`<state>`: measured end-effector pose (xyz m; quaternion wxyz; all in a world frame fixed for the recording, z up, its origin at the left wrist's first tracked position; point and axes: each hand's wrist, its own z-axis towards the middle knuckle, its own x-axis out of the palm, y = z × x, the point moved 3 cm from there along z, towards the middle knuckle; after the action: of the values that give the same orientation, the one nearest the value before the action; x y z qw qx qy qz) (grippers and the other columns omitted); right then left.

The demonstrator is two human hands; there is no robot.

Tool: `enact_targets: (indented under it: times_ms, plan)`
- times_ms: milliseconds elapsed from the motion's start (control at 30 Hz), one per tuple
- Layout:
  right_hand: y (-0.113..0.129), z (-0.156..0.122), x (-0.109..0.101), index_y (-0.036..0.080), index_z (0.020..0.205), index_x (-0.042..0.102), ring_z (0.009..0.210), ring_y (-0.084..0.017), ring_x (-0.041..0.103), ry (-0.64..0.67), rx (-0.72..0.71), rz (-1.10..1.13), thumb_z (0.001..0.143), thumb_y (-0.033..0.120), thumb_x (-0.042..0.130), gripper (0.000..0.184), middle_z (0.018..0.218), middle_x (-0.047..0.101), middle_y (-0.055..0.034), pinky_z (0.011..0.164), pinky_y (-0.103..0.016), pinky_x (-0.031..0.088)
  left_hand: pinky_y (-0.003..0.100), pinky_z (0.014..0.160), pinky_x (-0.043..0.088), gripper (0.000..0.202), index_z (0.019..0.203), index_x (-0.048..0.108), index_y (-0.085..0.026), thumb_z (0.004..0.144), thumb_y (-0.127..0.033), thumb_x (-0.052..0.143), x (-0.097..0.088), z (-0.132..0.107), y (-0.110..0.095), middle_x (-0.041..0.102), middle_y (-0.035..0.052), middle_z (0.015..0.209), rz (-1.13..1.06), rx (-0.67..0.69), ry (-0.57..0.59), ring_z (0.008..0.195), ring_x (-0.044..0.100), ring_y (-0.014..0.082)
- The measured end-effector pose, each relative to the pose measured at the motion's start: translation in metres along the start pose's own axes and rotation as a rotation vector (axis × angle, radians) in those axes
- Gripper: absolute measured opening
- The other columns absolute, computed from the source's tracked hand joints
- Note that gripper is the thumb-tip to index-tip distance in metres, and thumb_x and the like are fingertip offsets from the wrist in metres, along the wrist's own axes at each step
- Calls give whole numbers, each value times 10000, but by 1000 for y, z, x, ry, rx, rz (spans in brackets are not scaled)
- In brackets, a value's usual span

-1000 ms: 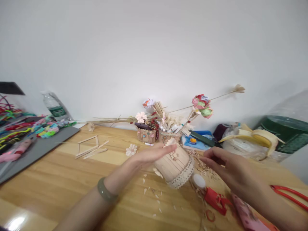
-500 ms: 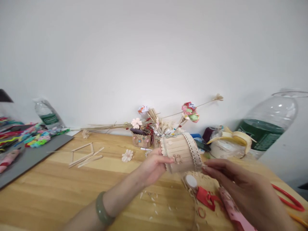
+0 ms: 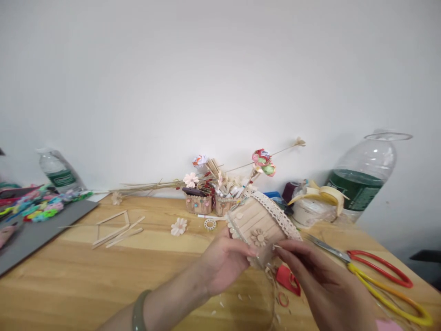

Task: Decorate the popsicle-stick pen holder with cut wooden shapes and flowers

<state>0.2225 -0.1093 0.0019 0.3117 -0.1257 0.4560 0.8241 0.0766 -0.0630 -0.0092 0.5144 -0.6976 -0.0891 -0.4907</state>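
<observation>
Head view: a wooden pot (image 3: 255,216), tilted on its side, is held up over the table (image 3: 86,285) between two bare hands.
Left hand: the pot's scalloped edge is gripped by the left hand (image 3: 222,266), thumb laid along the near side; the other fingers are partly hidden behind it. A green bracelet (image 3: 138,312) is worn on the wrist.
Right hand: thumb and forefinger of the right hand (image 3: 324,276) are pinched around a small pale piece (image 3: 276,247) close to the pot's side — whether the pot is touched cannot be told.
Pot: its wall is made of flat sticks and is trimmed with a lace band (image 3: 275,209); a flower (image 3: 259,237) is fixed to the side.
Behind: two small baskets (image 3: 199,204) are seen side by side near the wall, filled with dried stems and paper blooms.
Left of table: loose sticks (image 3: 113,235) are laid out near a pale blossom (image 3: 179,227).
Right of table: scissors (image 3: 345,258) with red and yellow handles are seen beyond the right hand — a banana peel (image 3: 325,195) and a large bottle (image 3: 358,184) farther back.
</observation>
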Motion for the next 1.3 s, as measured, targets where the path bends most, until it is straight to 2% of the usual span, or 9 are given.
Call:
enact_targets:
  times_ms: [100, 267, 400, 500, 633, 800, 933, 1167, 1300]
  plan:
    - [-2, -2, 4, 232, 796, 698, 672, -166, 697, 19, 52, 87, 789, 353, 601, 155, 769, 738, -10, 589, -184, 560, 257, 646, 404, 309, 800, 679, -107, 507, -63, 588, -1, -1, 1, 693, 72, 841, -27, -66, -30, 655, 555, 130]
    - [1, -3, 7, 219, 735, 697, 663, -176, 694, -70, 72, 214, 760, 347, 623, 149, 747, 735, -29, 591, -203, 570, 253, 668, 404, 264, 723, 679, -105, 486, -43, 580, -2, -1, 3, 683, 69, 837, 18, -38, -55, 702, 549, 139]
    - [-1, -5, 8, 228, 778, 690, 643, -163, 688, -59, 71, 165, 785, 331, 610, 131, 729, 726, -10, 574, -193, 563, 240, 629, 403, 216, 657, 683, -84, 483, -36, 566, 0, -3, 5, 681, 73, 810, 52, -30, -46, 626, 517, 108]
    - [-1, -5, 8, 224, 791, 688, 648, -167, 691, -84, 20, 70, 804, 317, 589, 136, 751, 731, -13, 595, -207, 567, 238, 615, 404, 232, 667, 690, -91, 492, -21, 554, 1, -3, 4, 681, 64, 759, 67, -1, -38, 615, 526, 111]
    - [5, -4, 7, 232, 798, 669, 634, -142, 685, -132, -119, -48, 810, 267, 590, 87, 763, 728, 5, 584, -177, 554, 238, 624, 413, 291, 726, 699, -110, 499, -3, 551, 2, -2, 3, 683, 54, 731, 69, 17, -44, 643, 553, 124]
    - [11, -4, 8, 242, 827, 635, 621, -111, 668, -139, -222, -141, 826, 231, 581, 55, 753, 712, 30, 594, -161, 536, 243, 614, 414, 270, 715, 688, -115, 509, 10, 565, 1, -2, 3, 674, 42, 709, 76, 27, -53, 647, 559, 128]
    - [11, -3, 10, 239, 823, 631, 590, -113, 663, -139, -216, -197, 830, 233, 570, 61, 736, 710, 28, 590, -178, 537, 243, 639, 417, 288, 743, 689, -124, 515, 10, 576, 0, -2, 3, 677, 37, 740, 84, 28, -55, 668, 560, 125]
    - [20, 0, 8, 217, 737, 642, 525, -114, 654, -218, -239, -200, 834, 241, 525, 155, 659, 706, 15, 539, -185, 537, 256, 691, 409, 296, 755, 692, -133, 523, 9, 576, -1, -3, 3, 685, 47, 764, 128, 62, -72, 702, 565, 143]
    - [19, 1, 9, 218, 739, 652, 539, -113, 658, -196, -205, -155, 826, 244, 540, 144, 674, 712, 15, 549, -178, 539, 268, 742, 415, 371, 842, 698, -142, 520, 2, 582, -1, -2, 3, 699, 56, 829, 162, 96, -70, 825, 596, 183]
